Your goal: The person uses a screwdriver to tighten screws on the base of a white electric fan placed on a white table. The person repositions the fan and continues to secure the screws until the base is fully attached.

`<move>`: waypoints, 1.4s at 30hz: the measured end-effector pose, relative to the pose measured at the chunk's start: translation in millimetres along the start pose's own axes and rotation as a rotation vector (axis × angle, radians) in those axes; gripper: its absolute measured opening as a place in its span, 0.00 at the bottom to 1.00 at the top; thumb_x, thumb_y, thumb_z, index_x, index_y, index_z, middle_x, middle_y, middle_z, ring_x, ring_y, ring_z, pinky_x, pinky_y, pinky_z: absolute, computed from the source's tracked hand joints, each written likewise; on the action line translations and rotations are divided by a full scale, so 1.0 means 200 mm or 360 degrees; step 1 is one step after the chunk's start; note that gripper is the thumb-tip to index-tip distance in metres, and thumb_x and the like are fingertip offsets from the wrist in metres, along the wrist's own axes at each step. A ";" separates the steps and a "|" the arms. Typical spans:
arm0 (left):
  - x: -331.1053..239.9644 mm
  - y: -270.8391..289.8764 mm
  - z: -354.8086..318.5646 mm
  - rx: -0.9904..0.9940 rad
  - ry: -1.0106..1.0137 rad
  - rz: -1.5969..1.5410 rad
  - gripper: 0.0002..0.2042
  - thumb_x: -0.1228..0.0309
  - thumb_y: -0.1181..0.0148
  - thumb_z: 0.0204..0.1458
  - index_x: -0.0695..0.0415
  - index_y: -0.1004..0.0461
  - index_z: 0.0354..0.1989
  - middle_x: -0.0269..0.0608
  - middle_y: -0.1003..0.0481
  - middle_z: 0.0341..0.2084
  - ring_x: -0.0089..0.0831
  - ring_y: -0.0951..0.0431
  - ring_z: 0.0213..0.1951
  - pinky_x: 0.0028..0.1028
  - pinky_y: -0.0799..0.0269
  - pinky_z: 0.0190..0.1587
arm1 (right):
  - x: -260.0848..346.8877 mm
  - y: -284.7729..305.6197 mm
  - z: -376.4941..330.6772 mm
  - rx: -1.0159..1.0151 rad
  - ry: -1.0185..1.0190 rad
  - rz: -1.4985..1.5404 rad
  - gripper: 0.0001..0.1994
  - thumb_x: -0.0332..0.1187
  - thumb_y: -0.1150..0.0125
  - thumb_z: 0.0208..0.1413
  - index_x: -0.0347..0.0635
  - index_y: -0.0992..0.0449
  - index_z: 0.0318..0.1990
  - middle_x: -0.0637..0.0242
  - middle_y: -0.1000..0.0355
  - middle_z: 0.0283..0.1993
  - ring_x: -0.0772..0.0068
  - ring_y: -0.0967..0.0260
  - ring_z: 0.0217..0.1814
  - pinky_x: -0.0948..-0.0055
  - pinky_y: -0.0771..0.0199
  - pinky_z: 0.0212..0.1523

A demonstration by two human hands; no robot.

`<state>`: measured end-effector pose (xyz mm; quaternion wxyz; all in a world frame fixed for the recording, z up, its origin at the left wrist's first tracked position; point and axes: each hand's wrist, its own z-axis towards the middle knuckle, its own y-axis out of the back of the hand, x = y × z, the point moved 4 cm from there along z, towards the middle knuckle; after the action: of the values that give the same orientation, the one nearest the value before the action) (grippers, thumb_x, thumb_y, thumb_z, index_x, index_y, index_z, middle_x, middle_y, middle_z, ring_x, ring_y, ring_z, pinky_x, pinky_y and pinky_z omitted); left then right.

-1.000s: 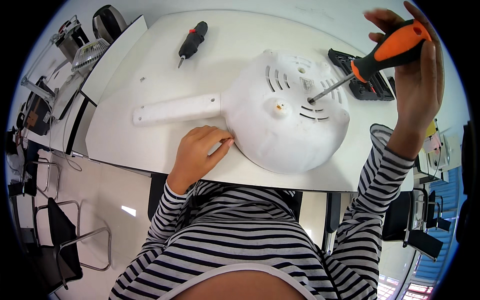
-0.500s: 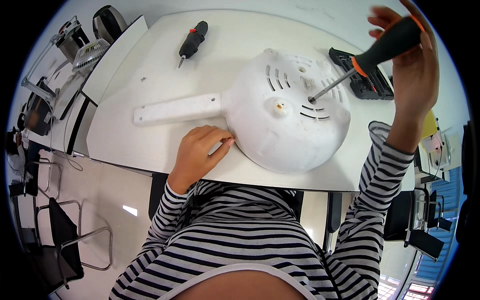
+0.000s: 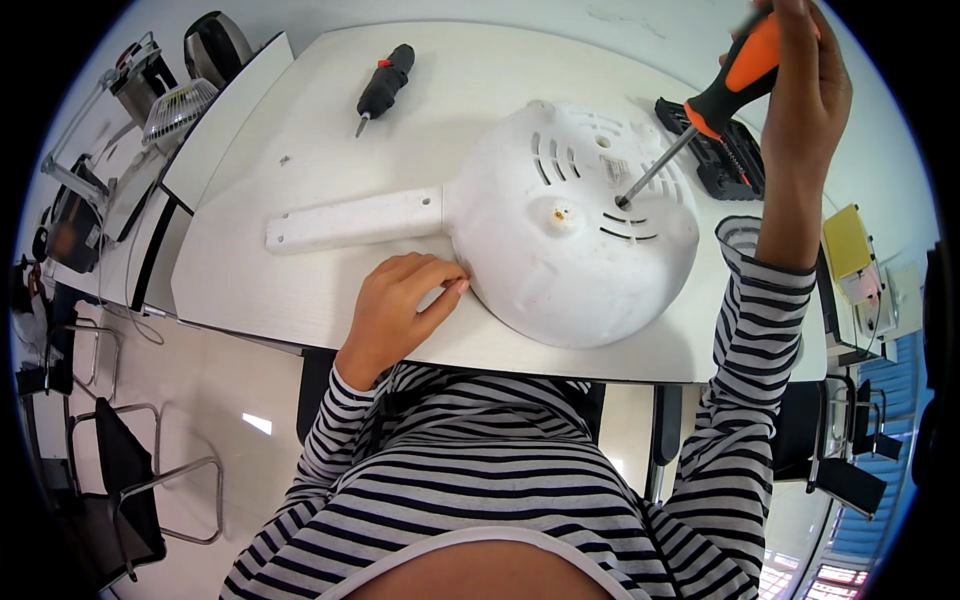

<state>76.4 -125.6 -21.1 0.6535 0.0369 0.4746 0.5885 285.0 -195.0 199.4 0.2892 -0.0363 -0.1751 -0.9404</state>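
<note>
A white round plastic fan housing [image 3: 570,245] with slots and a long flat arm [image 3: 355,218] lies dome-up on the white table [image 3: 300,130]. My right hand [image 3: 800,95] is raised over it, gripping an orange-and-black screwdriver [image 3: 725,85] whose tip rests in the housing near the slots. My left hand [image 3: 400,300] lies on the table, its fingers curled against the housing's near-left rim; it holds nothing.
A black-and-red electric screwdriver [image 3: 383,85] lies at the table's far side. A black bit case [image 3: 725,160] sits behind the housing at right. A wire fan grille [image 3: 178,110] and a dark fan base [image 3: 215,42] are far left. Metal chairs [image 3: 120,480] stand on the floor at left.
My right hand has turned the screwdriver handle, which now stands more upright with the tip still in the housing. My left hand and the housing stay put.
</note>
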 end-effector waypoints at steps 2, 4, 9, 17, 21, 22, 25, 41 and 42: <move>0.00 0.00 0.00 -0.0018 -0.0009 -0.0004 0.03 0.72 0.42 0.45 0.58 0.27 0.26 0.36 0.26 0.21 0.34 0.29 0.24 0.29 0.36 0.31 | 0.01 0.00 0.00 0.0066 -0.0192 0.0103 0.17 0.48 0.58 0.58 0.45 0.35 0.28 0.71 0.37 0.18 0.82 0.36 0.20 0.85 0.32 0.21; 0.00 0.00 0.00 -0.0021 -0.0020 0.0001 0.03 0.72 0.42 0.45 0.58 0.27 0.26 0.36 0.26 0.21 0.34 0.29 0.24 0.29 0.36 0.30 | 0.00 -0.01 0.00 0.0036 -0.0315 0.0236 0.18 0.49 0.61 0.59 0.44 0.35 0.28 0.69 0.35 0.19 0.80 0.34 0.22 0.84 0.30 0.23; 0.00 0.00 0.00 0.0079 0.0027 -0.0010 0.03 0.76 0.43 0.45 0.61 0.27 0.28 0.40 0.26 0.24 0.36 0.28 0.27 0.29 0.35 0.32 | -0.19 -0.07 0.06 0.0216 -0.0313 0.1273 0.15 0.43 0.61 0.60 0.45 0.37 0.26 0.70 0.36 0.16 0.78 0.33 0.15 0.81 0.28 0.15; -0.01 0.00 0.01 0.0013 -0.0009 0.0005 0.03 0.73 0.42 0.45 0.59 0.27 0.25 0.36 0.26 0.21 0.34 0.29 0.24 0.29 0.36 0.30 | -0.33 -0.15 -0.01 -0.0150 -0.1119 0.1816 0.13 0.44 0.52 0.57 0.48 0.38 0.25 0.78 0.45 0.12 0.88 0.49 0.07 0.87 0.46 0.06; 0.00 0.00 0.00 0.0041 0.0021 -0.0021 0.03 0.74 0.42 0.45 0.59 0.27 0.26 0.38 0.26 0.22 0.35 0.29 0.26 0.28 0.36 0.30 | -0.15 -0.08 -0.06 -0.0578 -0.0822 0.0720 0.13 0.46 0.52 0.56 0.48 0.37 0.26 0.76 0.43 0.13 0.87 0.47 0.08 0.87 0.46 0.07; 0.00 0.00 0.00 0.0061 0.0034 -0.0030 0.03 0.75 0.43 0.45 0.60 0.27 0.27 0.39 0.26 0.23 0.36 0.28 0.27 0.28 0.35 0.31 | -0.11 -0.08 -0.06 -0.0534 -0.0779 0.0723 0.14 0.46 0.52 0.56 0.48 0.37 0.27 0.76 0.42 0.14 0.87 0.47 0.09 0.87 0.45 0.07; 0.00 0.01 0.00 0.0079 0.0049 -0.0035 0.03 0.76 0.43 0.45 0.61 0.27 0.28 0.41 0.26 0.24 0.36 0.28 0.28 0.29 0.35 0.32 | -0.07 -0.04 -0.07 -0.0513 -0.0719 0.0634 0.15 0.48 0.56 0.57 0.47 0.37 0.29 0.73 0.41 0.15 0.84 0.44 0.10 0.86 0.42 0.09; -0.01 0.01 0.00 0.0091 0.0066 -0.0034 0.03 0.75 0.42 0.45 0.61 0.27 0.28 0.40 0.26 0.24 0.37 0.29 0.27 0.29 0.36 0.31 | -0.06 0.23 -0.01 0.0093 0.0113 -0.0907 0.17 0.43 0.50 0.57 0.41 0.26 0.43 0.64 0.25 0.37 0.75 0.27 0.40 0.80 0.30 0.41; -0.01 0.01 0.00 0.0084 0.0058 -0.0033 0.03 0.75 0.42 0.45 0.61 0.27 0.27 0.40 0.26 0.24 0.37 0.29 0.27 0.29 0.36 0.31 | -0.07 0.22 -0.01 0.0095 0.0090 -0.0959 0.17 0.44 0.50 0.57 0.41 0.25 0.43 0.63 0.25 0.38 0.75 0.27 0.41 0.79 0.30 0.42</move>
<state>75.7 -125.8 -19.4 0.6497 0.0384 0.5021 0.5695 321.7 -221.7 208.0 0.0029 0.0520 -0.1974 -0.9789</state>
